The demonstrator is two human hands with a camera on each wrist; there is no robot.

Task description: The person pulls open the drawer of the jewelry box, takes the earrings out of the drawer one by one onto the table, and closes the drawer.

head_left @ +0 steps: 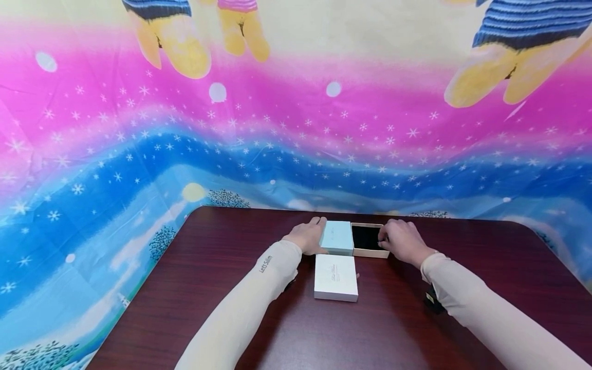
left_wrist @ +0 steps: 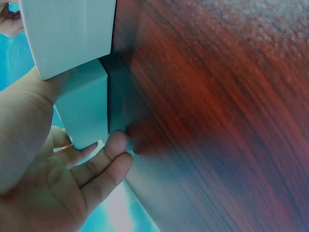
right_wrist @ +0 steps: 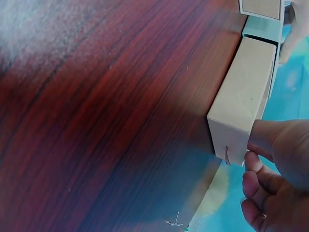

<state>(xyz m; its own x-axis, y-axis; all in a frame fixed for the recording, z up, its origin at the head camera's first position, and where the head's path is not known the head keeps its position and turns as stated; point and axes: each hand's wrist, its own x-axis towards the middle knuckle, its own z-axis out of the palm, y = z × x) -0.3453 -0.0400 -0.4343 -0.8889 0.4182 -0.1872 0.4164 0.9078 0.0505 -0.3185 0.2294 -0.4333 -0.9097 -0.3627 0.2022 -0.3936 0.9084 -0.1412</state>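
Since the drawer [head_left: 370, 253] stood well out to the right of the pale blue sleeve [head_left: 336, 236] on the far part of the counter [head_left: 296, 334], a crooked push or pull could, by my judgement, have jammed it at the sleeve's mouth, and a sharp tug might have bent its end wall. Had the left grip slackened, the sleeve could have slid and nudged the white box [head_left: 335, 277] just on its near side. The left hand [head_left: 306, 236] was parted to about the sleeve's width, grasping its left end, thumb near and fingers far. The right hand [head_left: 407, 241], nearly closed, pinched the drawer's right end beside a ribbon tab [right_wrist: 227, 154]; how much drawer lay inside the sleeve I could not tell.
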